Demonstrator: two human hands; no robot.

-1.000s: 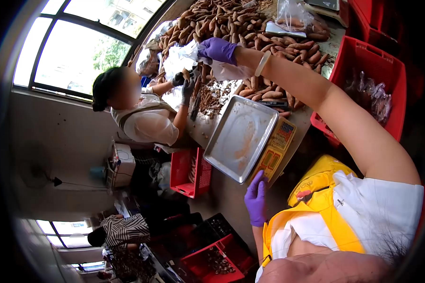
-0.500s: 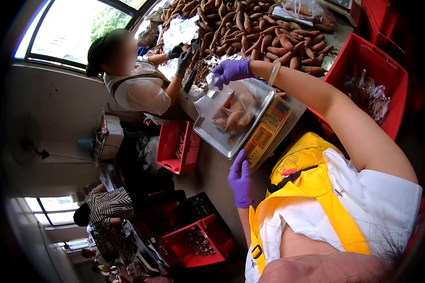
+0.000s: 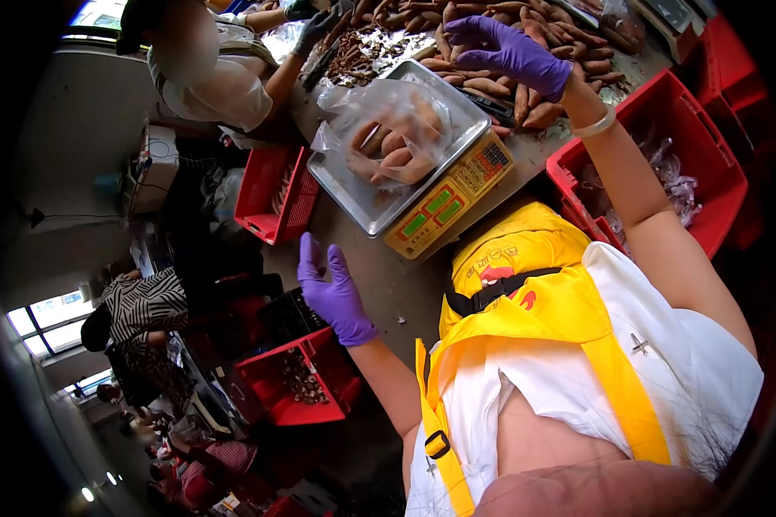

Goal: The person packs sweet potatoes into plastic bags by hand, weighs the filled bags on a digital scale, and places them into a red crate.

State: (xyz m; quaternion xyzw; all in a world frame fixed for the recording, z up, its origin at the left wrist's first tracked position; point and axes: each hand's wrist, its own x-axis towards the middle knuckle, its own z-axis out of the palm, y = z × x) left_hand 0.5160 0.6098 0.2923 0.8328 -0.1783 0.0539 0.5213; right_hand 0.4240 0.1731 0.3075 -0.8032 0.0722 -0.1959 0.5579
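Head view: left grip [image 3: 336,300], right grip [image 3: 517,57] wide, bag [image 3: 395,142] on scale [image 3: 447,205], red crates [image 3: 305,203] either side.

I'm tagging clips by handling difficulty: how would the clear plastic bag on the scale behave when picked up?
The plastic bag would probably sag, since its thin film lies crumpled. It may feel fairly heavy, as several sweet potatoes lie inside. They might shift or roll, being rounded and loosely piled.

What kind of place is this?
Probably a workshop where food gets packed. There's a big heap of what look like sweet potatoes, a scale with a filled clear bag on it, and red crates around.
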